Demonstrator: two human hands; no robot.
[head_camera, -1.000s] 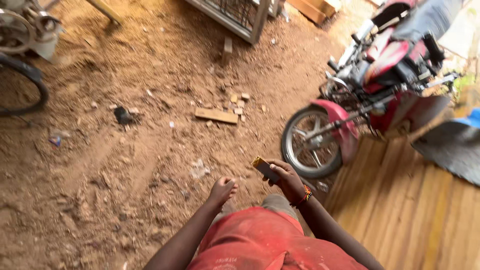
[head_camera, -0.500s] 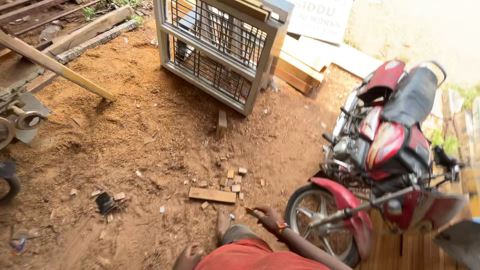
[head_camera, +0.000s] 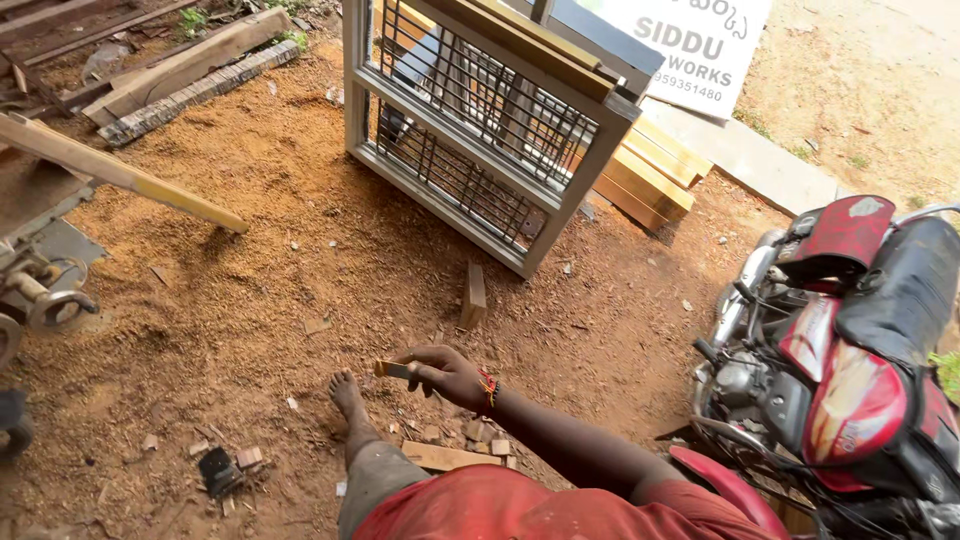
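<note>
**Holding the small wooden piece in the right hand**

**Position.** The right hand (head_camera: 447, 375) is extended out over the sawdust-covered ground (head_camera: 250, 260), near the middle of the scene. It holds a small flat wooden piece (head_camera: 392, 369), yellowish on its face, which projects to the left of the hand, roughly level and clear of the ground. A bare foot (head_camera: 347, 392) rests on the sawdust just near and left of the piece.

**Grip state.** The fingers (head_camera: 425, 362) are curled closed over the right end of the piece, with the thumb side underneath as far as can be judged. The far end of the piece is free. The left hand is not in view.

**Recommended handling.**
1. Only a short length is pinched. Judged from this view, a firmer hold would come from sliding the fingers further along the piece.
2. Hold the piece flat. A tilt toward the free end would probably let it slip onto the sawdust, where the small offcuts (head_camera: 240, 462) near the foot would make it hard to pick out.
3. Keep the forearm clear of the motorcycle (head_camera: 850, 380) standing close on the right.

**Surroundings.** A loose wooden block (head_camera: 473, 294) lies beyond the hand, in front of the grey barred window frame (head_camera: 480, 130). A short plank (head_camera: 445, 457) lies on the near side, beside the leg.
</note>
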